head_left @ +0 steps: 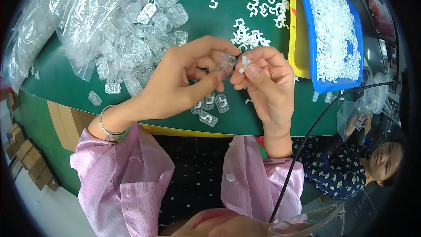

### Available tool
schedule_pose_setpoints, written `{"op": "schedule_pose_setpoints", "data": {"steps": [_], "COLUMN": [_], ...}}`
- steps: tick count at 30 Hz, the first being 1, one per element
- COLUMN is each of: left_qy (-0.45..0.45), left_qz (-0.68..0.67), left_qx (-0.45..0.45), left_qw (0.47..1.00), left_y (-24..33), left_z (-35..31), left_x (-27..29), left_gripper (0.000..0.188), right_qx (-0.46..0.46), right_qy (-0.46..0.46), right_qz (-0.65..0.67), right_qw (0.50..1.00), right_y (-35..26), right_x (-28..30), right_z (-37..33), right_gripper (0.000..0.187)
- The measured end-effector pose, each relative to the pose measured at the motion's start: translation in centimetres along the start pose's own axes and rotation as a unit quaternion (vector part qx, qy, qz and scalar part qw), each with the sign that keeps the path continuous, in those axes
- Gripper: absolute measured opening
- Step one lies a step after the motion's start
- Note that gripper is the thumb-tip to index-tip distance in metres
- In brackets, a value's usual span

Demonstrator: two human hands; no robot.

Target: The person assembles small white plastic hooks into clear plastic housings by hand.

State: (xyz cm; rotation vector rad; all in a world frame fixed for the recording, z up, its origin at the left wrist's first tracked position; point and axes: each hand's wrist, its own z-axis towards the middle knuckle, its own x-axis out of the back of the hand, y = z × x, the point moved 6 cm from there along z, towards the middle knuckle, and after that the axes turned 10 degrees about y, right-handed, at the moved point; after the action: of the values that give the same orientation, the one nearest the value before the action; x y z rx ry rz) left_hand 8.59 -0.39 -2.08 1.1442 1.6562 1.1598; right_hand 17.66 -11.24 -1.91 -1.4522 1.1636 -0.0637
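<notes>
My left hand (180, 77) pinches a small clear plastic case (226, 63) between thumb and fingers. Close beside it, my right hand (269, 79) grips a small white curved plastic clip (244, 63) between thumb and forefinger. Case and clip are held near each other; whether they touch I cannot tell. Below my hands, several clear cases with white clips inside (208, 118) lie on the green table (166, 116). Loose white clips (247, 35) lie in a heap beyond my right hand. To the left spreads a pile of clear cases (140, 46).
Clear plastic bags (94, 13) full of cases cover the far left. A blue tray (314, 57) heaped with white clips stands at the right, over a yellow tray (299, 63). A black cable (302, 140) crosses the right side. A co-worker (346, 166) sits at the right.
</notes>
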Motion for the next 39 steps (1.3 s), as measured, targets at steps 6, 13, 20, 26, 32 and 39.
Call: {"op": "schedule_pose_setpoints", "data": {"steps": [6,13,20,26,32,39], "left_qy": [0.077,0.095,0.096,0.108,0.059,0.114], "left_qz": [-0.110,-0.055,0.011,-0.072,-0.082,-0.090], "left_qx": [-0.027,-0.065,-0.118,-0.069,-0.041,-0.101], "left_qw": [0.991,0.992,0.988,0.989,0.994,0.984], "left_y": [-0.5,-1.0,-0.5,-0.6,-0.6,-0.2], "left_z": [0.2,-0.1,-0.1,0.1,-0.1,-0.3], "left_x": [0.2,0.2,0.1,0.5,0.3,0.1], "left_gripper": [0.029,0.027,0.021,0.014,0.021,0.016], "right_qx": [0.073,0.211,0.248,0.186,0.186,0.221], "right_qy": [0.052,0.082,0.062,0.067,0.014,0.004], "right_qz": [-0.138,-0.332,-0.471,-0.463,-0.423,-0.364], "right_qw": [0.986,0.916,0.845,0.864,0.887,0.905], "right_y": [-0.6,-0.7,-1.0,-0.4,-0.1,0.1], "right_x": [-0.3,-0.5,-1.0,-0.6,-0.7,-0.8], "right_z": [-0.6,-0.6,-1.2,-0.8,-1.0,-0.3], "right_gripper": [0.012,0.014,0.014,0.015,0.004,0.007]}}
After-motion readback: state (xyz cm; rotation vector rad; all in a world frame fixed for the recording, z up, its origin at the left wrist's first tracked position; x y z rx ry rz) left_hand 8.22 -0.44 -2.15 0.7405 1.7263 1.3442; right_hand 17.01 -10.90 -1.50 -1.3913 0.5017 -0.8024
